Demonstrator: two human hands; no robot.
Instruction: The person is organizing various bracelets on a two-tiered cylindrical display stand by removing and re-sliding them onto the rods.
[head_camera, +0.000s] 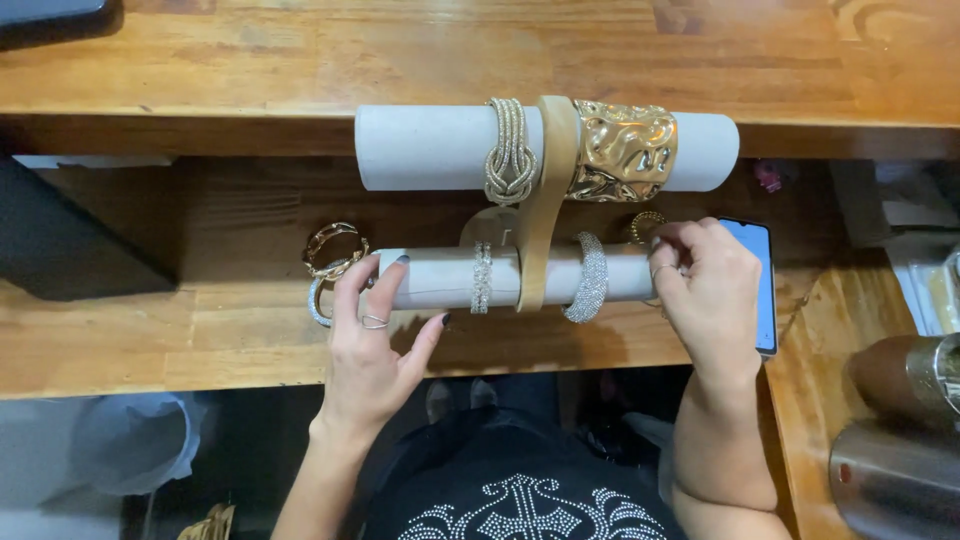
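The left hand (372, 345) grips the left end of the lower grey bracelet roll (500, 278) while the right hand (705, 290) closes on its right end beside a smartphone (762, 285).

A single head-worn camera looks almost straight down from above the person's chest, facing forward across the wooden counter (250, 330). Range is close (forearm length): both hands fill the lower centre of the frame. The counter's near edge crosses the middle of the view; its raised rear shelf (400, 60) spans the top edge. No second view exists, so no overlap applies
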